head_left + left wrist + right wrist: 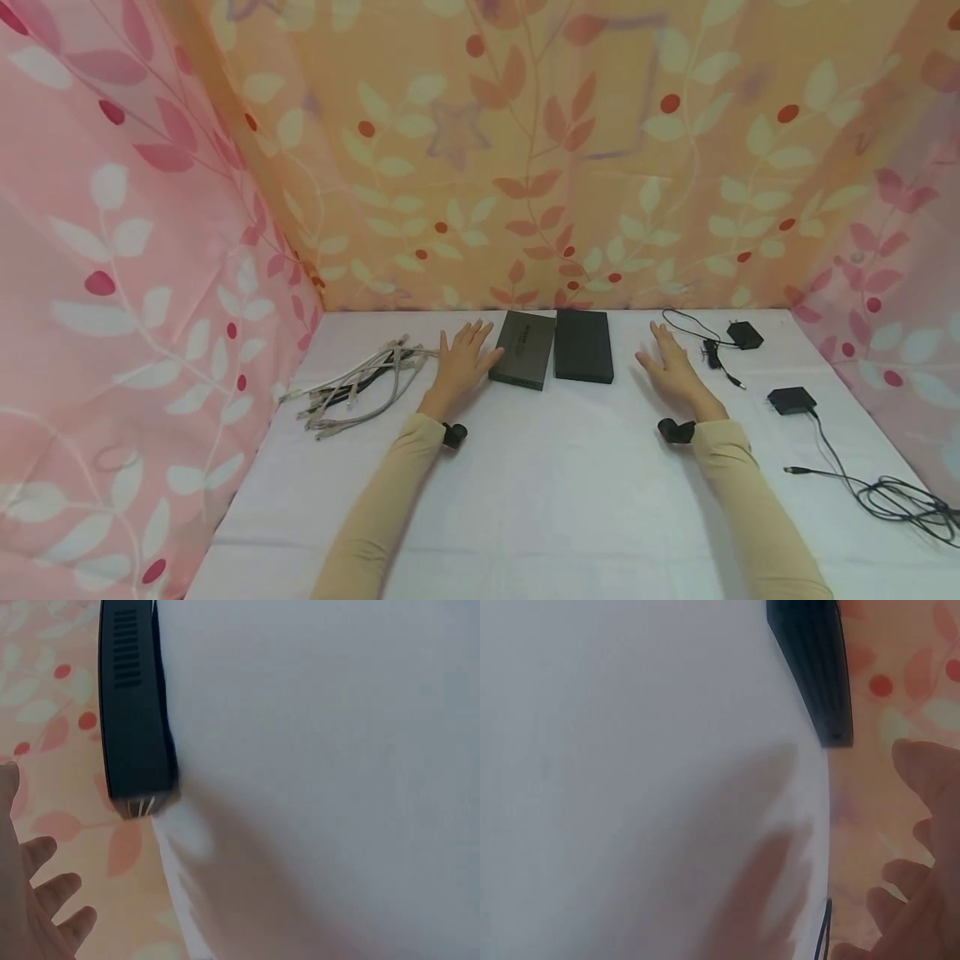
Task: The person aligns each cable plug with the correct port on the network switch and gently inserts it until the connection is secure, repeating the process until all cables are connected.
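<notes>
The left hand is spread just beside the grey box. The right hand, spread too, is between the black box and a black plug.

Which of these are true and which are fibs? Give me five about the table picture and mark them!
1. The left hand is between the cables and the dark grey box. True.
2. Both hands are holding something. False: the left hand and the right hand hold nothing.
3. The black adapters lie to the right of the dark grey box. True.
4. The black box is stacked on the dark grey box. False: the black box lies beside it.
5. The back cloth is plain blue. False: the back cloth is yellow-orange with leaves.
</notes>
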`<state>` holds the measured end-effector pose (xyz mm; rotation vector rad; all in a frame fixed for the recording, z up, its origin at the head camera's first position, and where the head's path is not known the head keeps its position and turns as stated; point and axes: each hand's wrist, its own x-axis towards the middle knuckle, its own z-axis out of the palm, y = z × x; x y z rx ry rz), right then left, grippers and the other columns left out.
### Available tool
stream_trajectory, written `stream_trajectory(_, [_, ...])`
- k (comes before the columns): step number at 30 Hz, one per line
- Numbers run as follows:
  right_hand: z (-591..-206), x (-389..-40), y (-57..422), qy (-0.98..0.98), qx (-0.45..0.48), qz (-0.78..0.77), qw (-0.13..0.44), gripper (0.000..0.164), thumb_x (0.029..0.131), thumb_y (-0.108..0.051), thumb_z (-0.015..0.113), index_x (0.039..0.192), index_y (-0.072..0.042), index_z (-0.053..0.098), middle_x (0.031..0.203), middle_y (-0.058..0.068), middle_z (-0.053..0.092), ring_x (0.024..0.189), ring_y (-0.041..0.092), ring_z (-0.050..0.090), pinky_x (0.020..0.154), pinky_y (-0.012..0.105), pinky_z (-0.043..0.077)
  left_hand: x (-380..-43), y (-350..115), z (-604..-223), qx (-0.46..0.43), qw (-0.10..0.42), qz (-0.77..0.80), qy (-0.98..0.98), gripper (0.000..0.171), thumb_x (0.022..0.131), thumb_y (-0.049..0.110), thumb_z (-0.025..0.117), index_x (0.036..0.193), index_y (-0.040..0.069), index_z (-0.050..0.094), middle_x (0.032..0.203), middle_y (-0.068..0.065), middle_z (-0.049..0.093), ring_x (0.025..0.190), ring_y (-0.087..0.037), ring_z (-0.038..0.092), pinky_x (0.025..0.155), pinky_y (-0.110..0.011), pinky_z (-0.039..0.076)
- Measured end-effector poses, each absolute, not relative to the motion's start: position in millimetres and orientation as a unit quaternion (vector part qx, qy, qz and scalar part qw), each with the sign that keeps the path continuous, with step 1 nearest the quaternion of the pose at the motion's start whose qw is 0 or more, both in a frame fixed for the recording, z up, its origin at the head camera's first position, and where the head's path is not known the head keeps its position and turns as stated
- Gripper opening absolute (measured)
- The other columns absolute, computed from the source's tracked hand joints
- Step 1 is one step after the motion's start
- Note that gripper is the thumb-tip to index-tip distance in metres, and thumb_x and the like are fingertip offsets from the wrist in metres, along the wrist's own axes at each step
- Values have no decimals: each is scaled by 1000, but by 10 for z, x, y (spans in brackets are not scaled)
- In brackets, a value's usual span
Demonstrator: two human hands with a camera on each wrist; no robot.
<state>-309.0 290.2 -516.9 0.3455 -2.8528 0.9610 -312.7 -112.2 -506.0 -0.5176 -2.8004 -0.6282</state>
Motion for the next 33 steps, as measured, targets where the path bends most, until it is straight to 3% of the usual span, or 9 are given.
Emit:
stream_trajectory(8, [-5220, -3117, 2580, -934, 121, 336, -22, 75, 96, -35, 48, 149, -5, 5, 152, 27, 0, 138, 45, 3, 108, 61, 7, -3067, -896, -5127, -197, 76, -184, -960, 67, 93, 58, 37, 146, 18, 30, 151, -4, 28, 139, -27, 23, 107, -63, 7])
stream_trajectory(14, [-5255, -3127, 2447, -928, 138, 344, -45, 76, 96, -37, 48, 149, -4, 3, 151, 28, -1, 138, 45, 1, 106, 63, 5, -3056, -698, -5147, -223, 53, -187, -955, 69, 92, 56, 41, 146, 15, 29, 152, -3, 27, 140, -24, 23, 107, -62, 11])
stream_trajectory(22, [-5261, -3152, 2323, -926, 158, 338, -54, 81, 95, -42, 48, 148, -2, 2, 152, 26, -1, 139, 43, 1, 102, 68, -1, -3049, -440, -5135, -265, 10, -154, -952, 66, 94, 54, 41, 147, 17, 27, 153, 1, 23, 142, -20, 17, 109, -60, 8])
stream_trajectory(29, [-5290, -3135, 2299, -929, 164, 319, -90, 84, 95, -48, 43, 148, -3, -4, 152, 24, -7, 140, 40, -3, 103, 63, -12, -3021, -259, -5144, -276, -3, -125, -953, 65, 93, 54, 43, 146, 18, 29, 153, 1, 24, 142, -19, 15, 109, -60, 5])
stream_trajectory(33, [-5333, -3138, 2323, -926, 176, 319, -97, 91, 92, -50, 47, 147, -4, -9, 152, 22, -11, 141, 38, -7, 104, 61, -15, -3013, -215, -5161, -278, -11, -103, -955, 66, 93, 54, 41, 147, 20, 26, 154, 3, 19, 143, -17, 11, 109, -59, 2])
